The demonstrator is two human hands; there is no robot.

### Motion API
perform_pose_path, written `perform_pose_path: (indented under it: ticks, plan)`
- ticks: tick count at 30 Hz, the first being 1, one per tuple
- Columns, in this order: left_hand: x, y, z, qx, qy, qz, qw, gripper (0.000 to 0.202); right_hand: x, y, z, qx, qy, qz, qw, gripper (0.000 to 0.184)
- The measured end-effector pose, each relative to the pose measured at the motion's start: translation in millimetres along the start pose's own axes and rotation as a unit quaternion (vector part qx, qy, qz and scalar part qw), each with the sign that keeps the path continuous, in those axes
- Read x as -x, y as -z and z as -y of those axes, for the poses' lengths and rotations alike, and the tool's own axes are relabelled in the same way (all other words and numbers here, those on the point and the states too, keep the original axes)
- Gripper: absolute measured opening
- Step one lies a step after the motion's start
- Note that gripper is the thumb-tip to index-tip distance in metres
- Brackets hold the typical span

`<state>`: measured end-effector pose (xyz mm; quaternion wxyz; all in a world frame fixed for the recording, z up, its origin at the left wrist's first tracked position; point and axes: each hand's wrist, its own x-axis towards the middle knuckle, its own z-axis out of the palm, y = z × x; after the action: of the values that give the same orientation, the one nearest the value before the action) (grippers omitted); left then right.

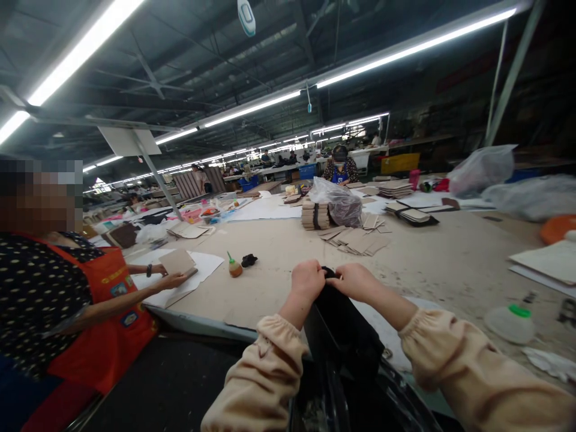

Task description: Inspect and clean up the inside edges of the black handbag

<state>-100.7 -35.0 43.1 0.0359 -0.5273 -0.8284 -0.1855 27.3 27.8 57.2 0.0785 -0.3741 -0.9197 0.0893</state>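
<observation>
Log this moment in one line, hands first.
Left hand: grips end of black item | Right hand: pinches same end | Green-collared bottle: on table, right | Co-worker's hands: holding beige panel

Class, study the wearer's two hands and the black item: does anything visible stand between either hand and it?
Nothing visible does: the left hand and right hand both grip the black item at its far end. The amber bottle stands apart, leftward.

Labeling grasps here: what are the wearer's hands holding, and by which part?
Left hand and right hand both grip the black fabric at its far end.
</observation>
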Motion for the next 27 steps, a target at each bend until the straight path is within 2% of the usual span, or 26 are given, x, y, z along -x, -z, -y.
perform_pose_path:
  ticks: [16, 19, 22, 24, 27]
  plan:
    - [-1, -2.0, -1, 0.007, -0.007, -0.005, 1.0, 0.019, -8, 1, 6, 0.047, -0.02, -0.004, 0.999, 0.038]
    - [0, -0.4, 4, 0.052, -0.03, -0.01, 0.998, 0.014, -8, 1, 8, 0.062, -0.021, -0.008, 0.998, 0.036]
    - [4, 2.7, 14, 0.133, -0.081, -0.031, 0.987, 0.011, -7, 2, 8, 0.068, -0.018, -0.019, 0.997, 0.038]
    - [8, 4.2, 21, 0.189, -0.102, -0.039, 0.976, 0.02, -6, 1, 8, 0.068, -0.015, -0.025, 0.997, 0.038]
    - [11, 5.7, 27, 0.228, -0.08, -0.021, 0.97, 0.039, -6, -1, 7, 0.065, -0.018, -0.027, 0.997, 0.038]
